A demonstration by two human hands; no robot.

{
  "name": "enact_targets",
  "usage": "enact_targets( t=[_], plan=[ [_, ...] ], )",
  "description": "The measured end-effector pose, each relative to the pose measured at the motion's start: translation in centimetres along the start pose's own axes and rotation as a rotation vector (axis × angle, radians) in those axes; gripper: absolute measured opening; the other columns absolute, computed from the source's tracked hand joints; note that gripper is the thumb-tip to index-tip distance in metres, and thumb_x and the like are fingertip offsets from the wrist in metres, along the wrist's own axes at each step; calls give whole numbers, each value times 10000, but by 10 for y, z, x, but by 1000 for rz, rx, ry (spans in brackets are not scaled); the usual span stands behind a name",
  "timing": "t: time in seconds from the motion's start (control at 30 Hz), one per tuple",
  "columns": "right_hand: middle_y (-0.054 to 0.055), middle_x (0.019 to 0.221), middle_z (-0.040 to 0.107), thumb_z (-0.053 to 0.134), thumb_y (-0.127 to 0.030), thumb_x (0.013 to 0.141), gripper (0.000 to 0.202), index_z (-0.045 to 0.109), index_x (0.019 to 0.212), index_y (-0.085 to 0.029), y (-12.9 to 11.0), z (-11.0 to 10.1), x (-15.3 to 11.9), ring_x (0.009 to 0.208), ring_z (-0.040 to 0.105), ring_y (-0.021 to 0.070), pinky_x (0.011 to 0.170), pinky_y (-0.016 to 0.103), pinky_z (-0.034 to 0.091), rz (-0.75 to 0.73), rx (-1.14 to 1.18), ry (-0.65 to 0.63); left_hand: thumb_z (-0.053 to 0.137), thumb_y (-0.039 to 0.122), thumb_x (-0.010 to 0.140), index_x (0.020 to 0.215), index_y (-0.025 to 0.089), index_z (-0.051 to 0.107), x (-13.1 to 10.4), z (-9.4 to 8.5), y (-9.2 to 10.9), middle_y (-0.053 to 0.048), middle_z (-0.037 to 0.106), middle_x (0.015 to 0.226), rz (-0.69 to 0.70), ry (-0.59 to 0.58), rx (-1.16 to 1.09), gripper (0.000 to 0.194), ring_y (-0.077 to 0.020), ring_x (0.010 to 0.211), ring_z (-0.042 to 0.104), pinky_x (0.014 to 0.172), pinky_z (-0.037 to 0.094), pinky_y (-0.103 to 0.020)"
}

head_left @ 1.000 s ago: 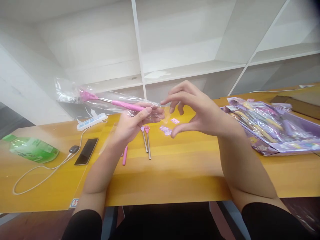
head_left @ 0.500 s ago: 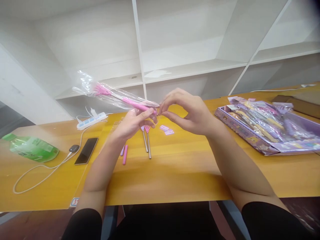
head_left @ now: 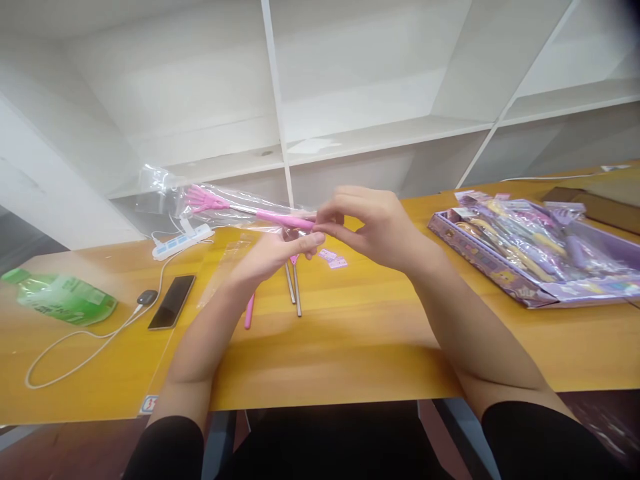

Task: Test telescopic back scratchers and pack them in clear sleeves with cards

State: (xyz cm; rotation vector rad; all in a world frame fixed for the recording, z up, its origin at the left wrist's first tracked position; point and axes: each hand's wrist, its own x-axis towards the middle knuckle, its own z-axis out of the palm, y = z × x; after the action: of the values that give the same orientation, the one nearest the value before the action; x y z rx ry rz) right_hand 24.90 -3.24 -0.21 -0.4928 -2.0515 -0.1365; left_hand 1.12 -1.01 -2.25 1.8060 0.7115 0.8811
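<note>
A pink back scratcher (head_left: pixel 283 219) with a hand-shaped head and a metal shaft lies inside a clear plastic bag (head_left: pixel 159 190), held up over the table. My left hand (head_left: pixel 280 253) is closed around the handle from below. The fingertips of my right hand (head_left: pixel 367 220) pinch the handle's end and the bag there. Below them on the table lie metal rods (head_left: pixel 298 293) with small hand-shaped heads, partly hidden by my left hand. A loose pink handle (head_left: pixel 249 312) is beside my left forearm. Small purple cards (head_left: pixel 334 259) lie under my right hand.
A purple display box (head_left: pixel 490 270) with several bagged back scratchers stands on the right. On the left are a green bottle (head_left: pixel 65 299), a phone (head_left: pixel 173 302), a white cable (head_left: pixel 95 332) and a power strip (head_left: pixel 183 241). White shelving (head_left: pixel 390 140) rises behind the table.
The scratcher's head end has dipped slightly and the bag has flattened out. My right fingers have moved onto the handle's end, and my left hand has shifted a little right and down.
</note>
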Motion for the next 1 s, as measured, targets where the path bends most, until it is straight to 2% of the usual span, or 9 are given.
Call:
enact_targets(
  t=[0.2, 0.43, 0.6, 0.77, 0.9, 1.0],
  plan=[
    [27, 1051, 653, 740, -197, 1076, 81, 707, 1012, -234, -8, 3, -1, 715, 527, 118, 688, 303, 466, 25, -58, 22, 911, 468, 948, 938, 234, 785, -5, 1, 2, -13, 736, 899, -61, 8, 70, 266, -176, 952, 724, 888, 581, -303],
    [53, 1144, 709, 703, -190, 1084, 68, 701, 1035, -238, -12, -3, 0, 775, 583, 146, 699, 310, 492, 44, 10, -19, 864, 513, 985, 1024, 224, 802, -5, 2, 3, -31, 758, 965, -37, -61, 13, 298, -181, 951, 739, 911, 610, -323],
    [25, 1028, 730, 694, -216, 1087, 76, 710, 1013, -219, -7, -4, 1, 719, 562, 130, 726, 313, 465, 131, 82, -76, 889, 485, 971, 1040, 243, 829, -5, 1, 2, -12, 752, 920, -82, -11, 67, 259, -172, 960, 741, 913, 592, -302],
    [17, 980, 715, 707, -292, 1089, 117, 690, 1000, -219, -3, -5, 2, 711, 542, 129, 719, 305, 427, 218, 146, -103, 893, 511, 960, 1080, 238, 850, -4, 1, 0, -31, 794, 943, -105, 12, 91, 302, -190, 955, 761, 914, 595, -326],
    [7, 919, 711, 767, -450, 1069, 251, 660, 1083, -224, -1, -5, 1, 694, 552, 135, 677, 295, 411, 375, 231, -150, 915, 531, 931, 999, 231, 847, -4, 2, 3, -30, 800, 910, -143, 52, 132, 315, -199, 946, 765, 946, 602, -343],
    [5, 827, 699, 747, -559, 1070, 368, 660, 974, -215, 2, -4, 0, 710, 578, 145, 655, 284, 414, 444, 318, -239, 920, 566, 915, 930, 213, 840, -5, 2, 6, -41, 803, 890, -149, 39, 160, 362, -196, 904, 758, 917, 611, -342]
  ],
)
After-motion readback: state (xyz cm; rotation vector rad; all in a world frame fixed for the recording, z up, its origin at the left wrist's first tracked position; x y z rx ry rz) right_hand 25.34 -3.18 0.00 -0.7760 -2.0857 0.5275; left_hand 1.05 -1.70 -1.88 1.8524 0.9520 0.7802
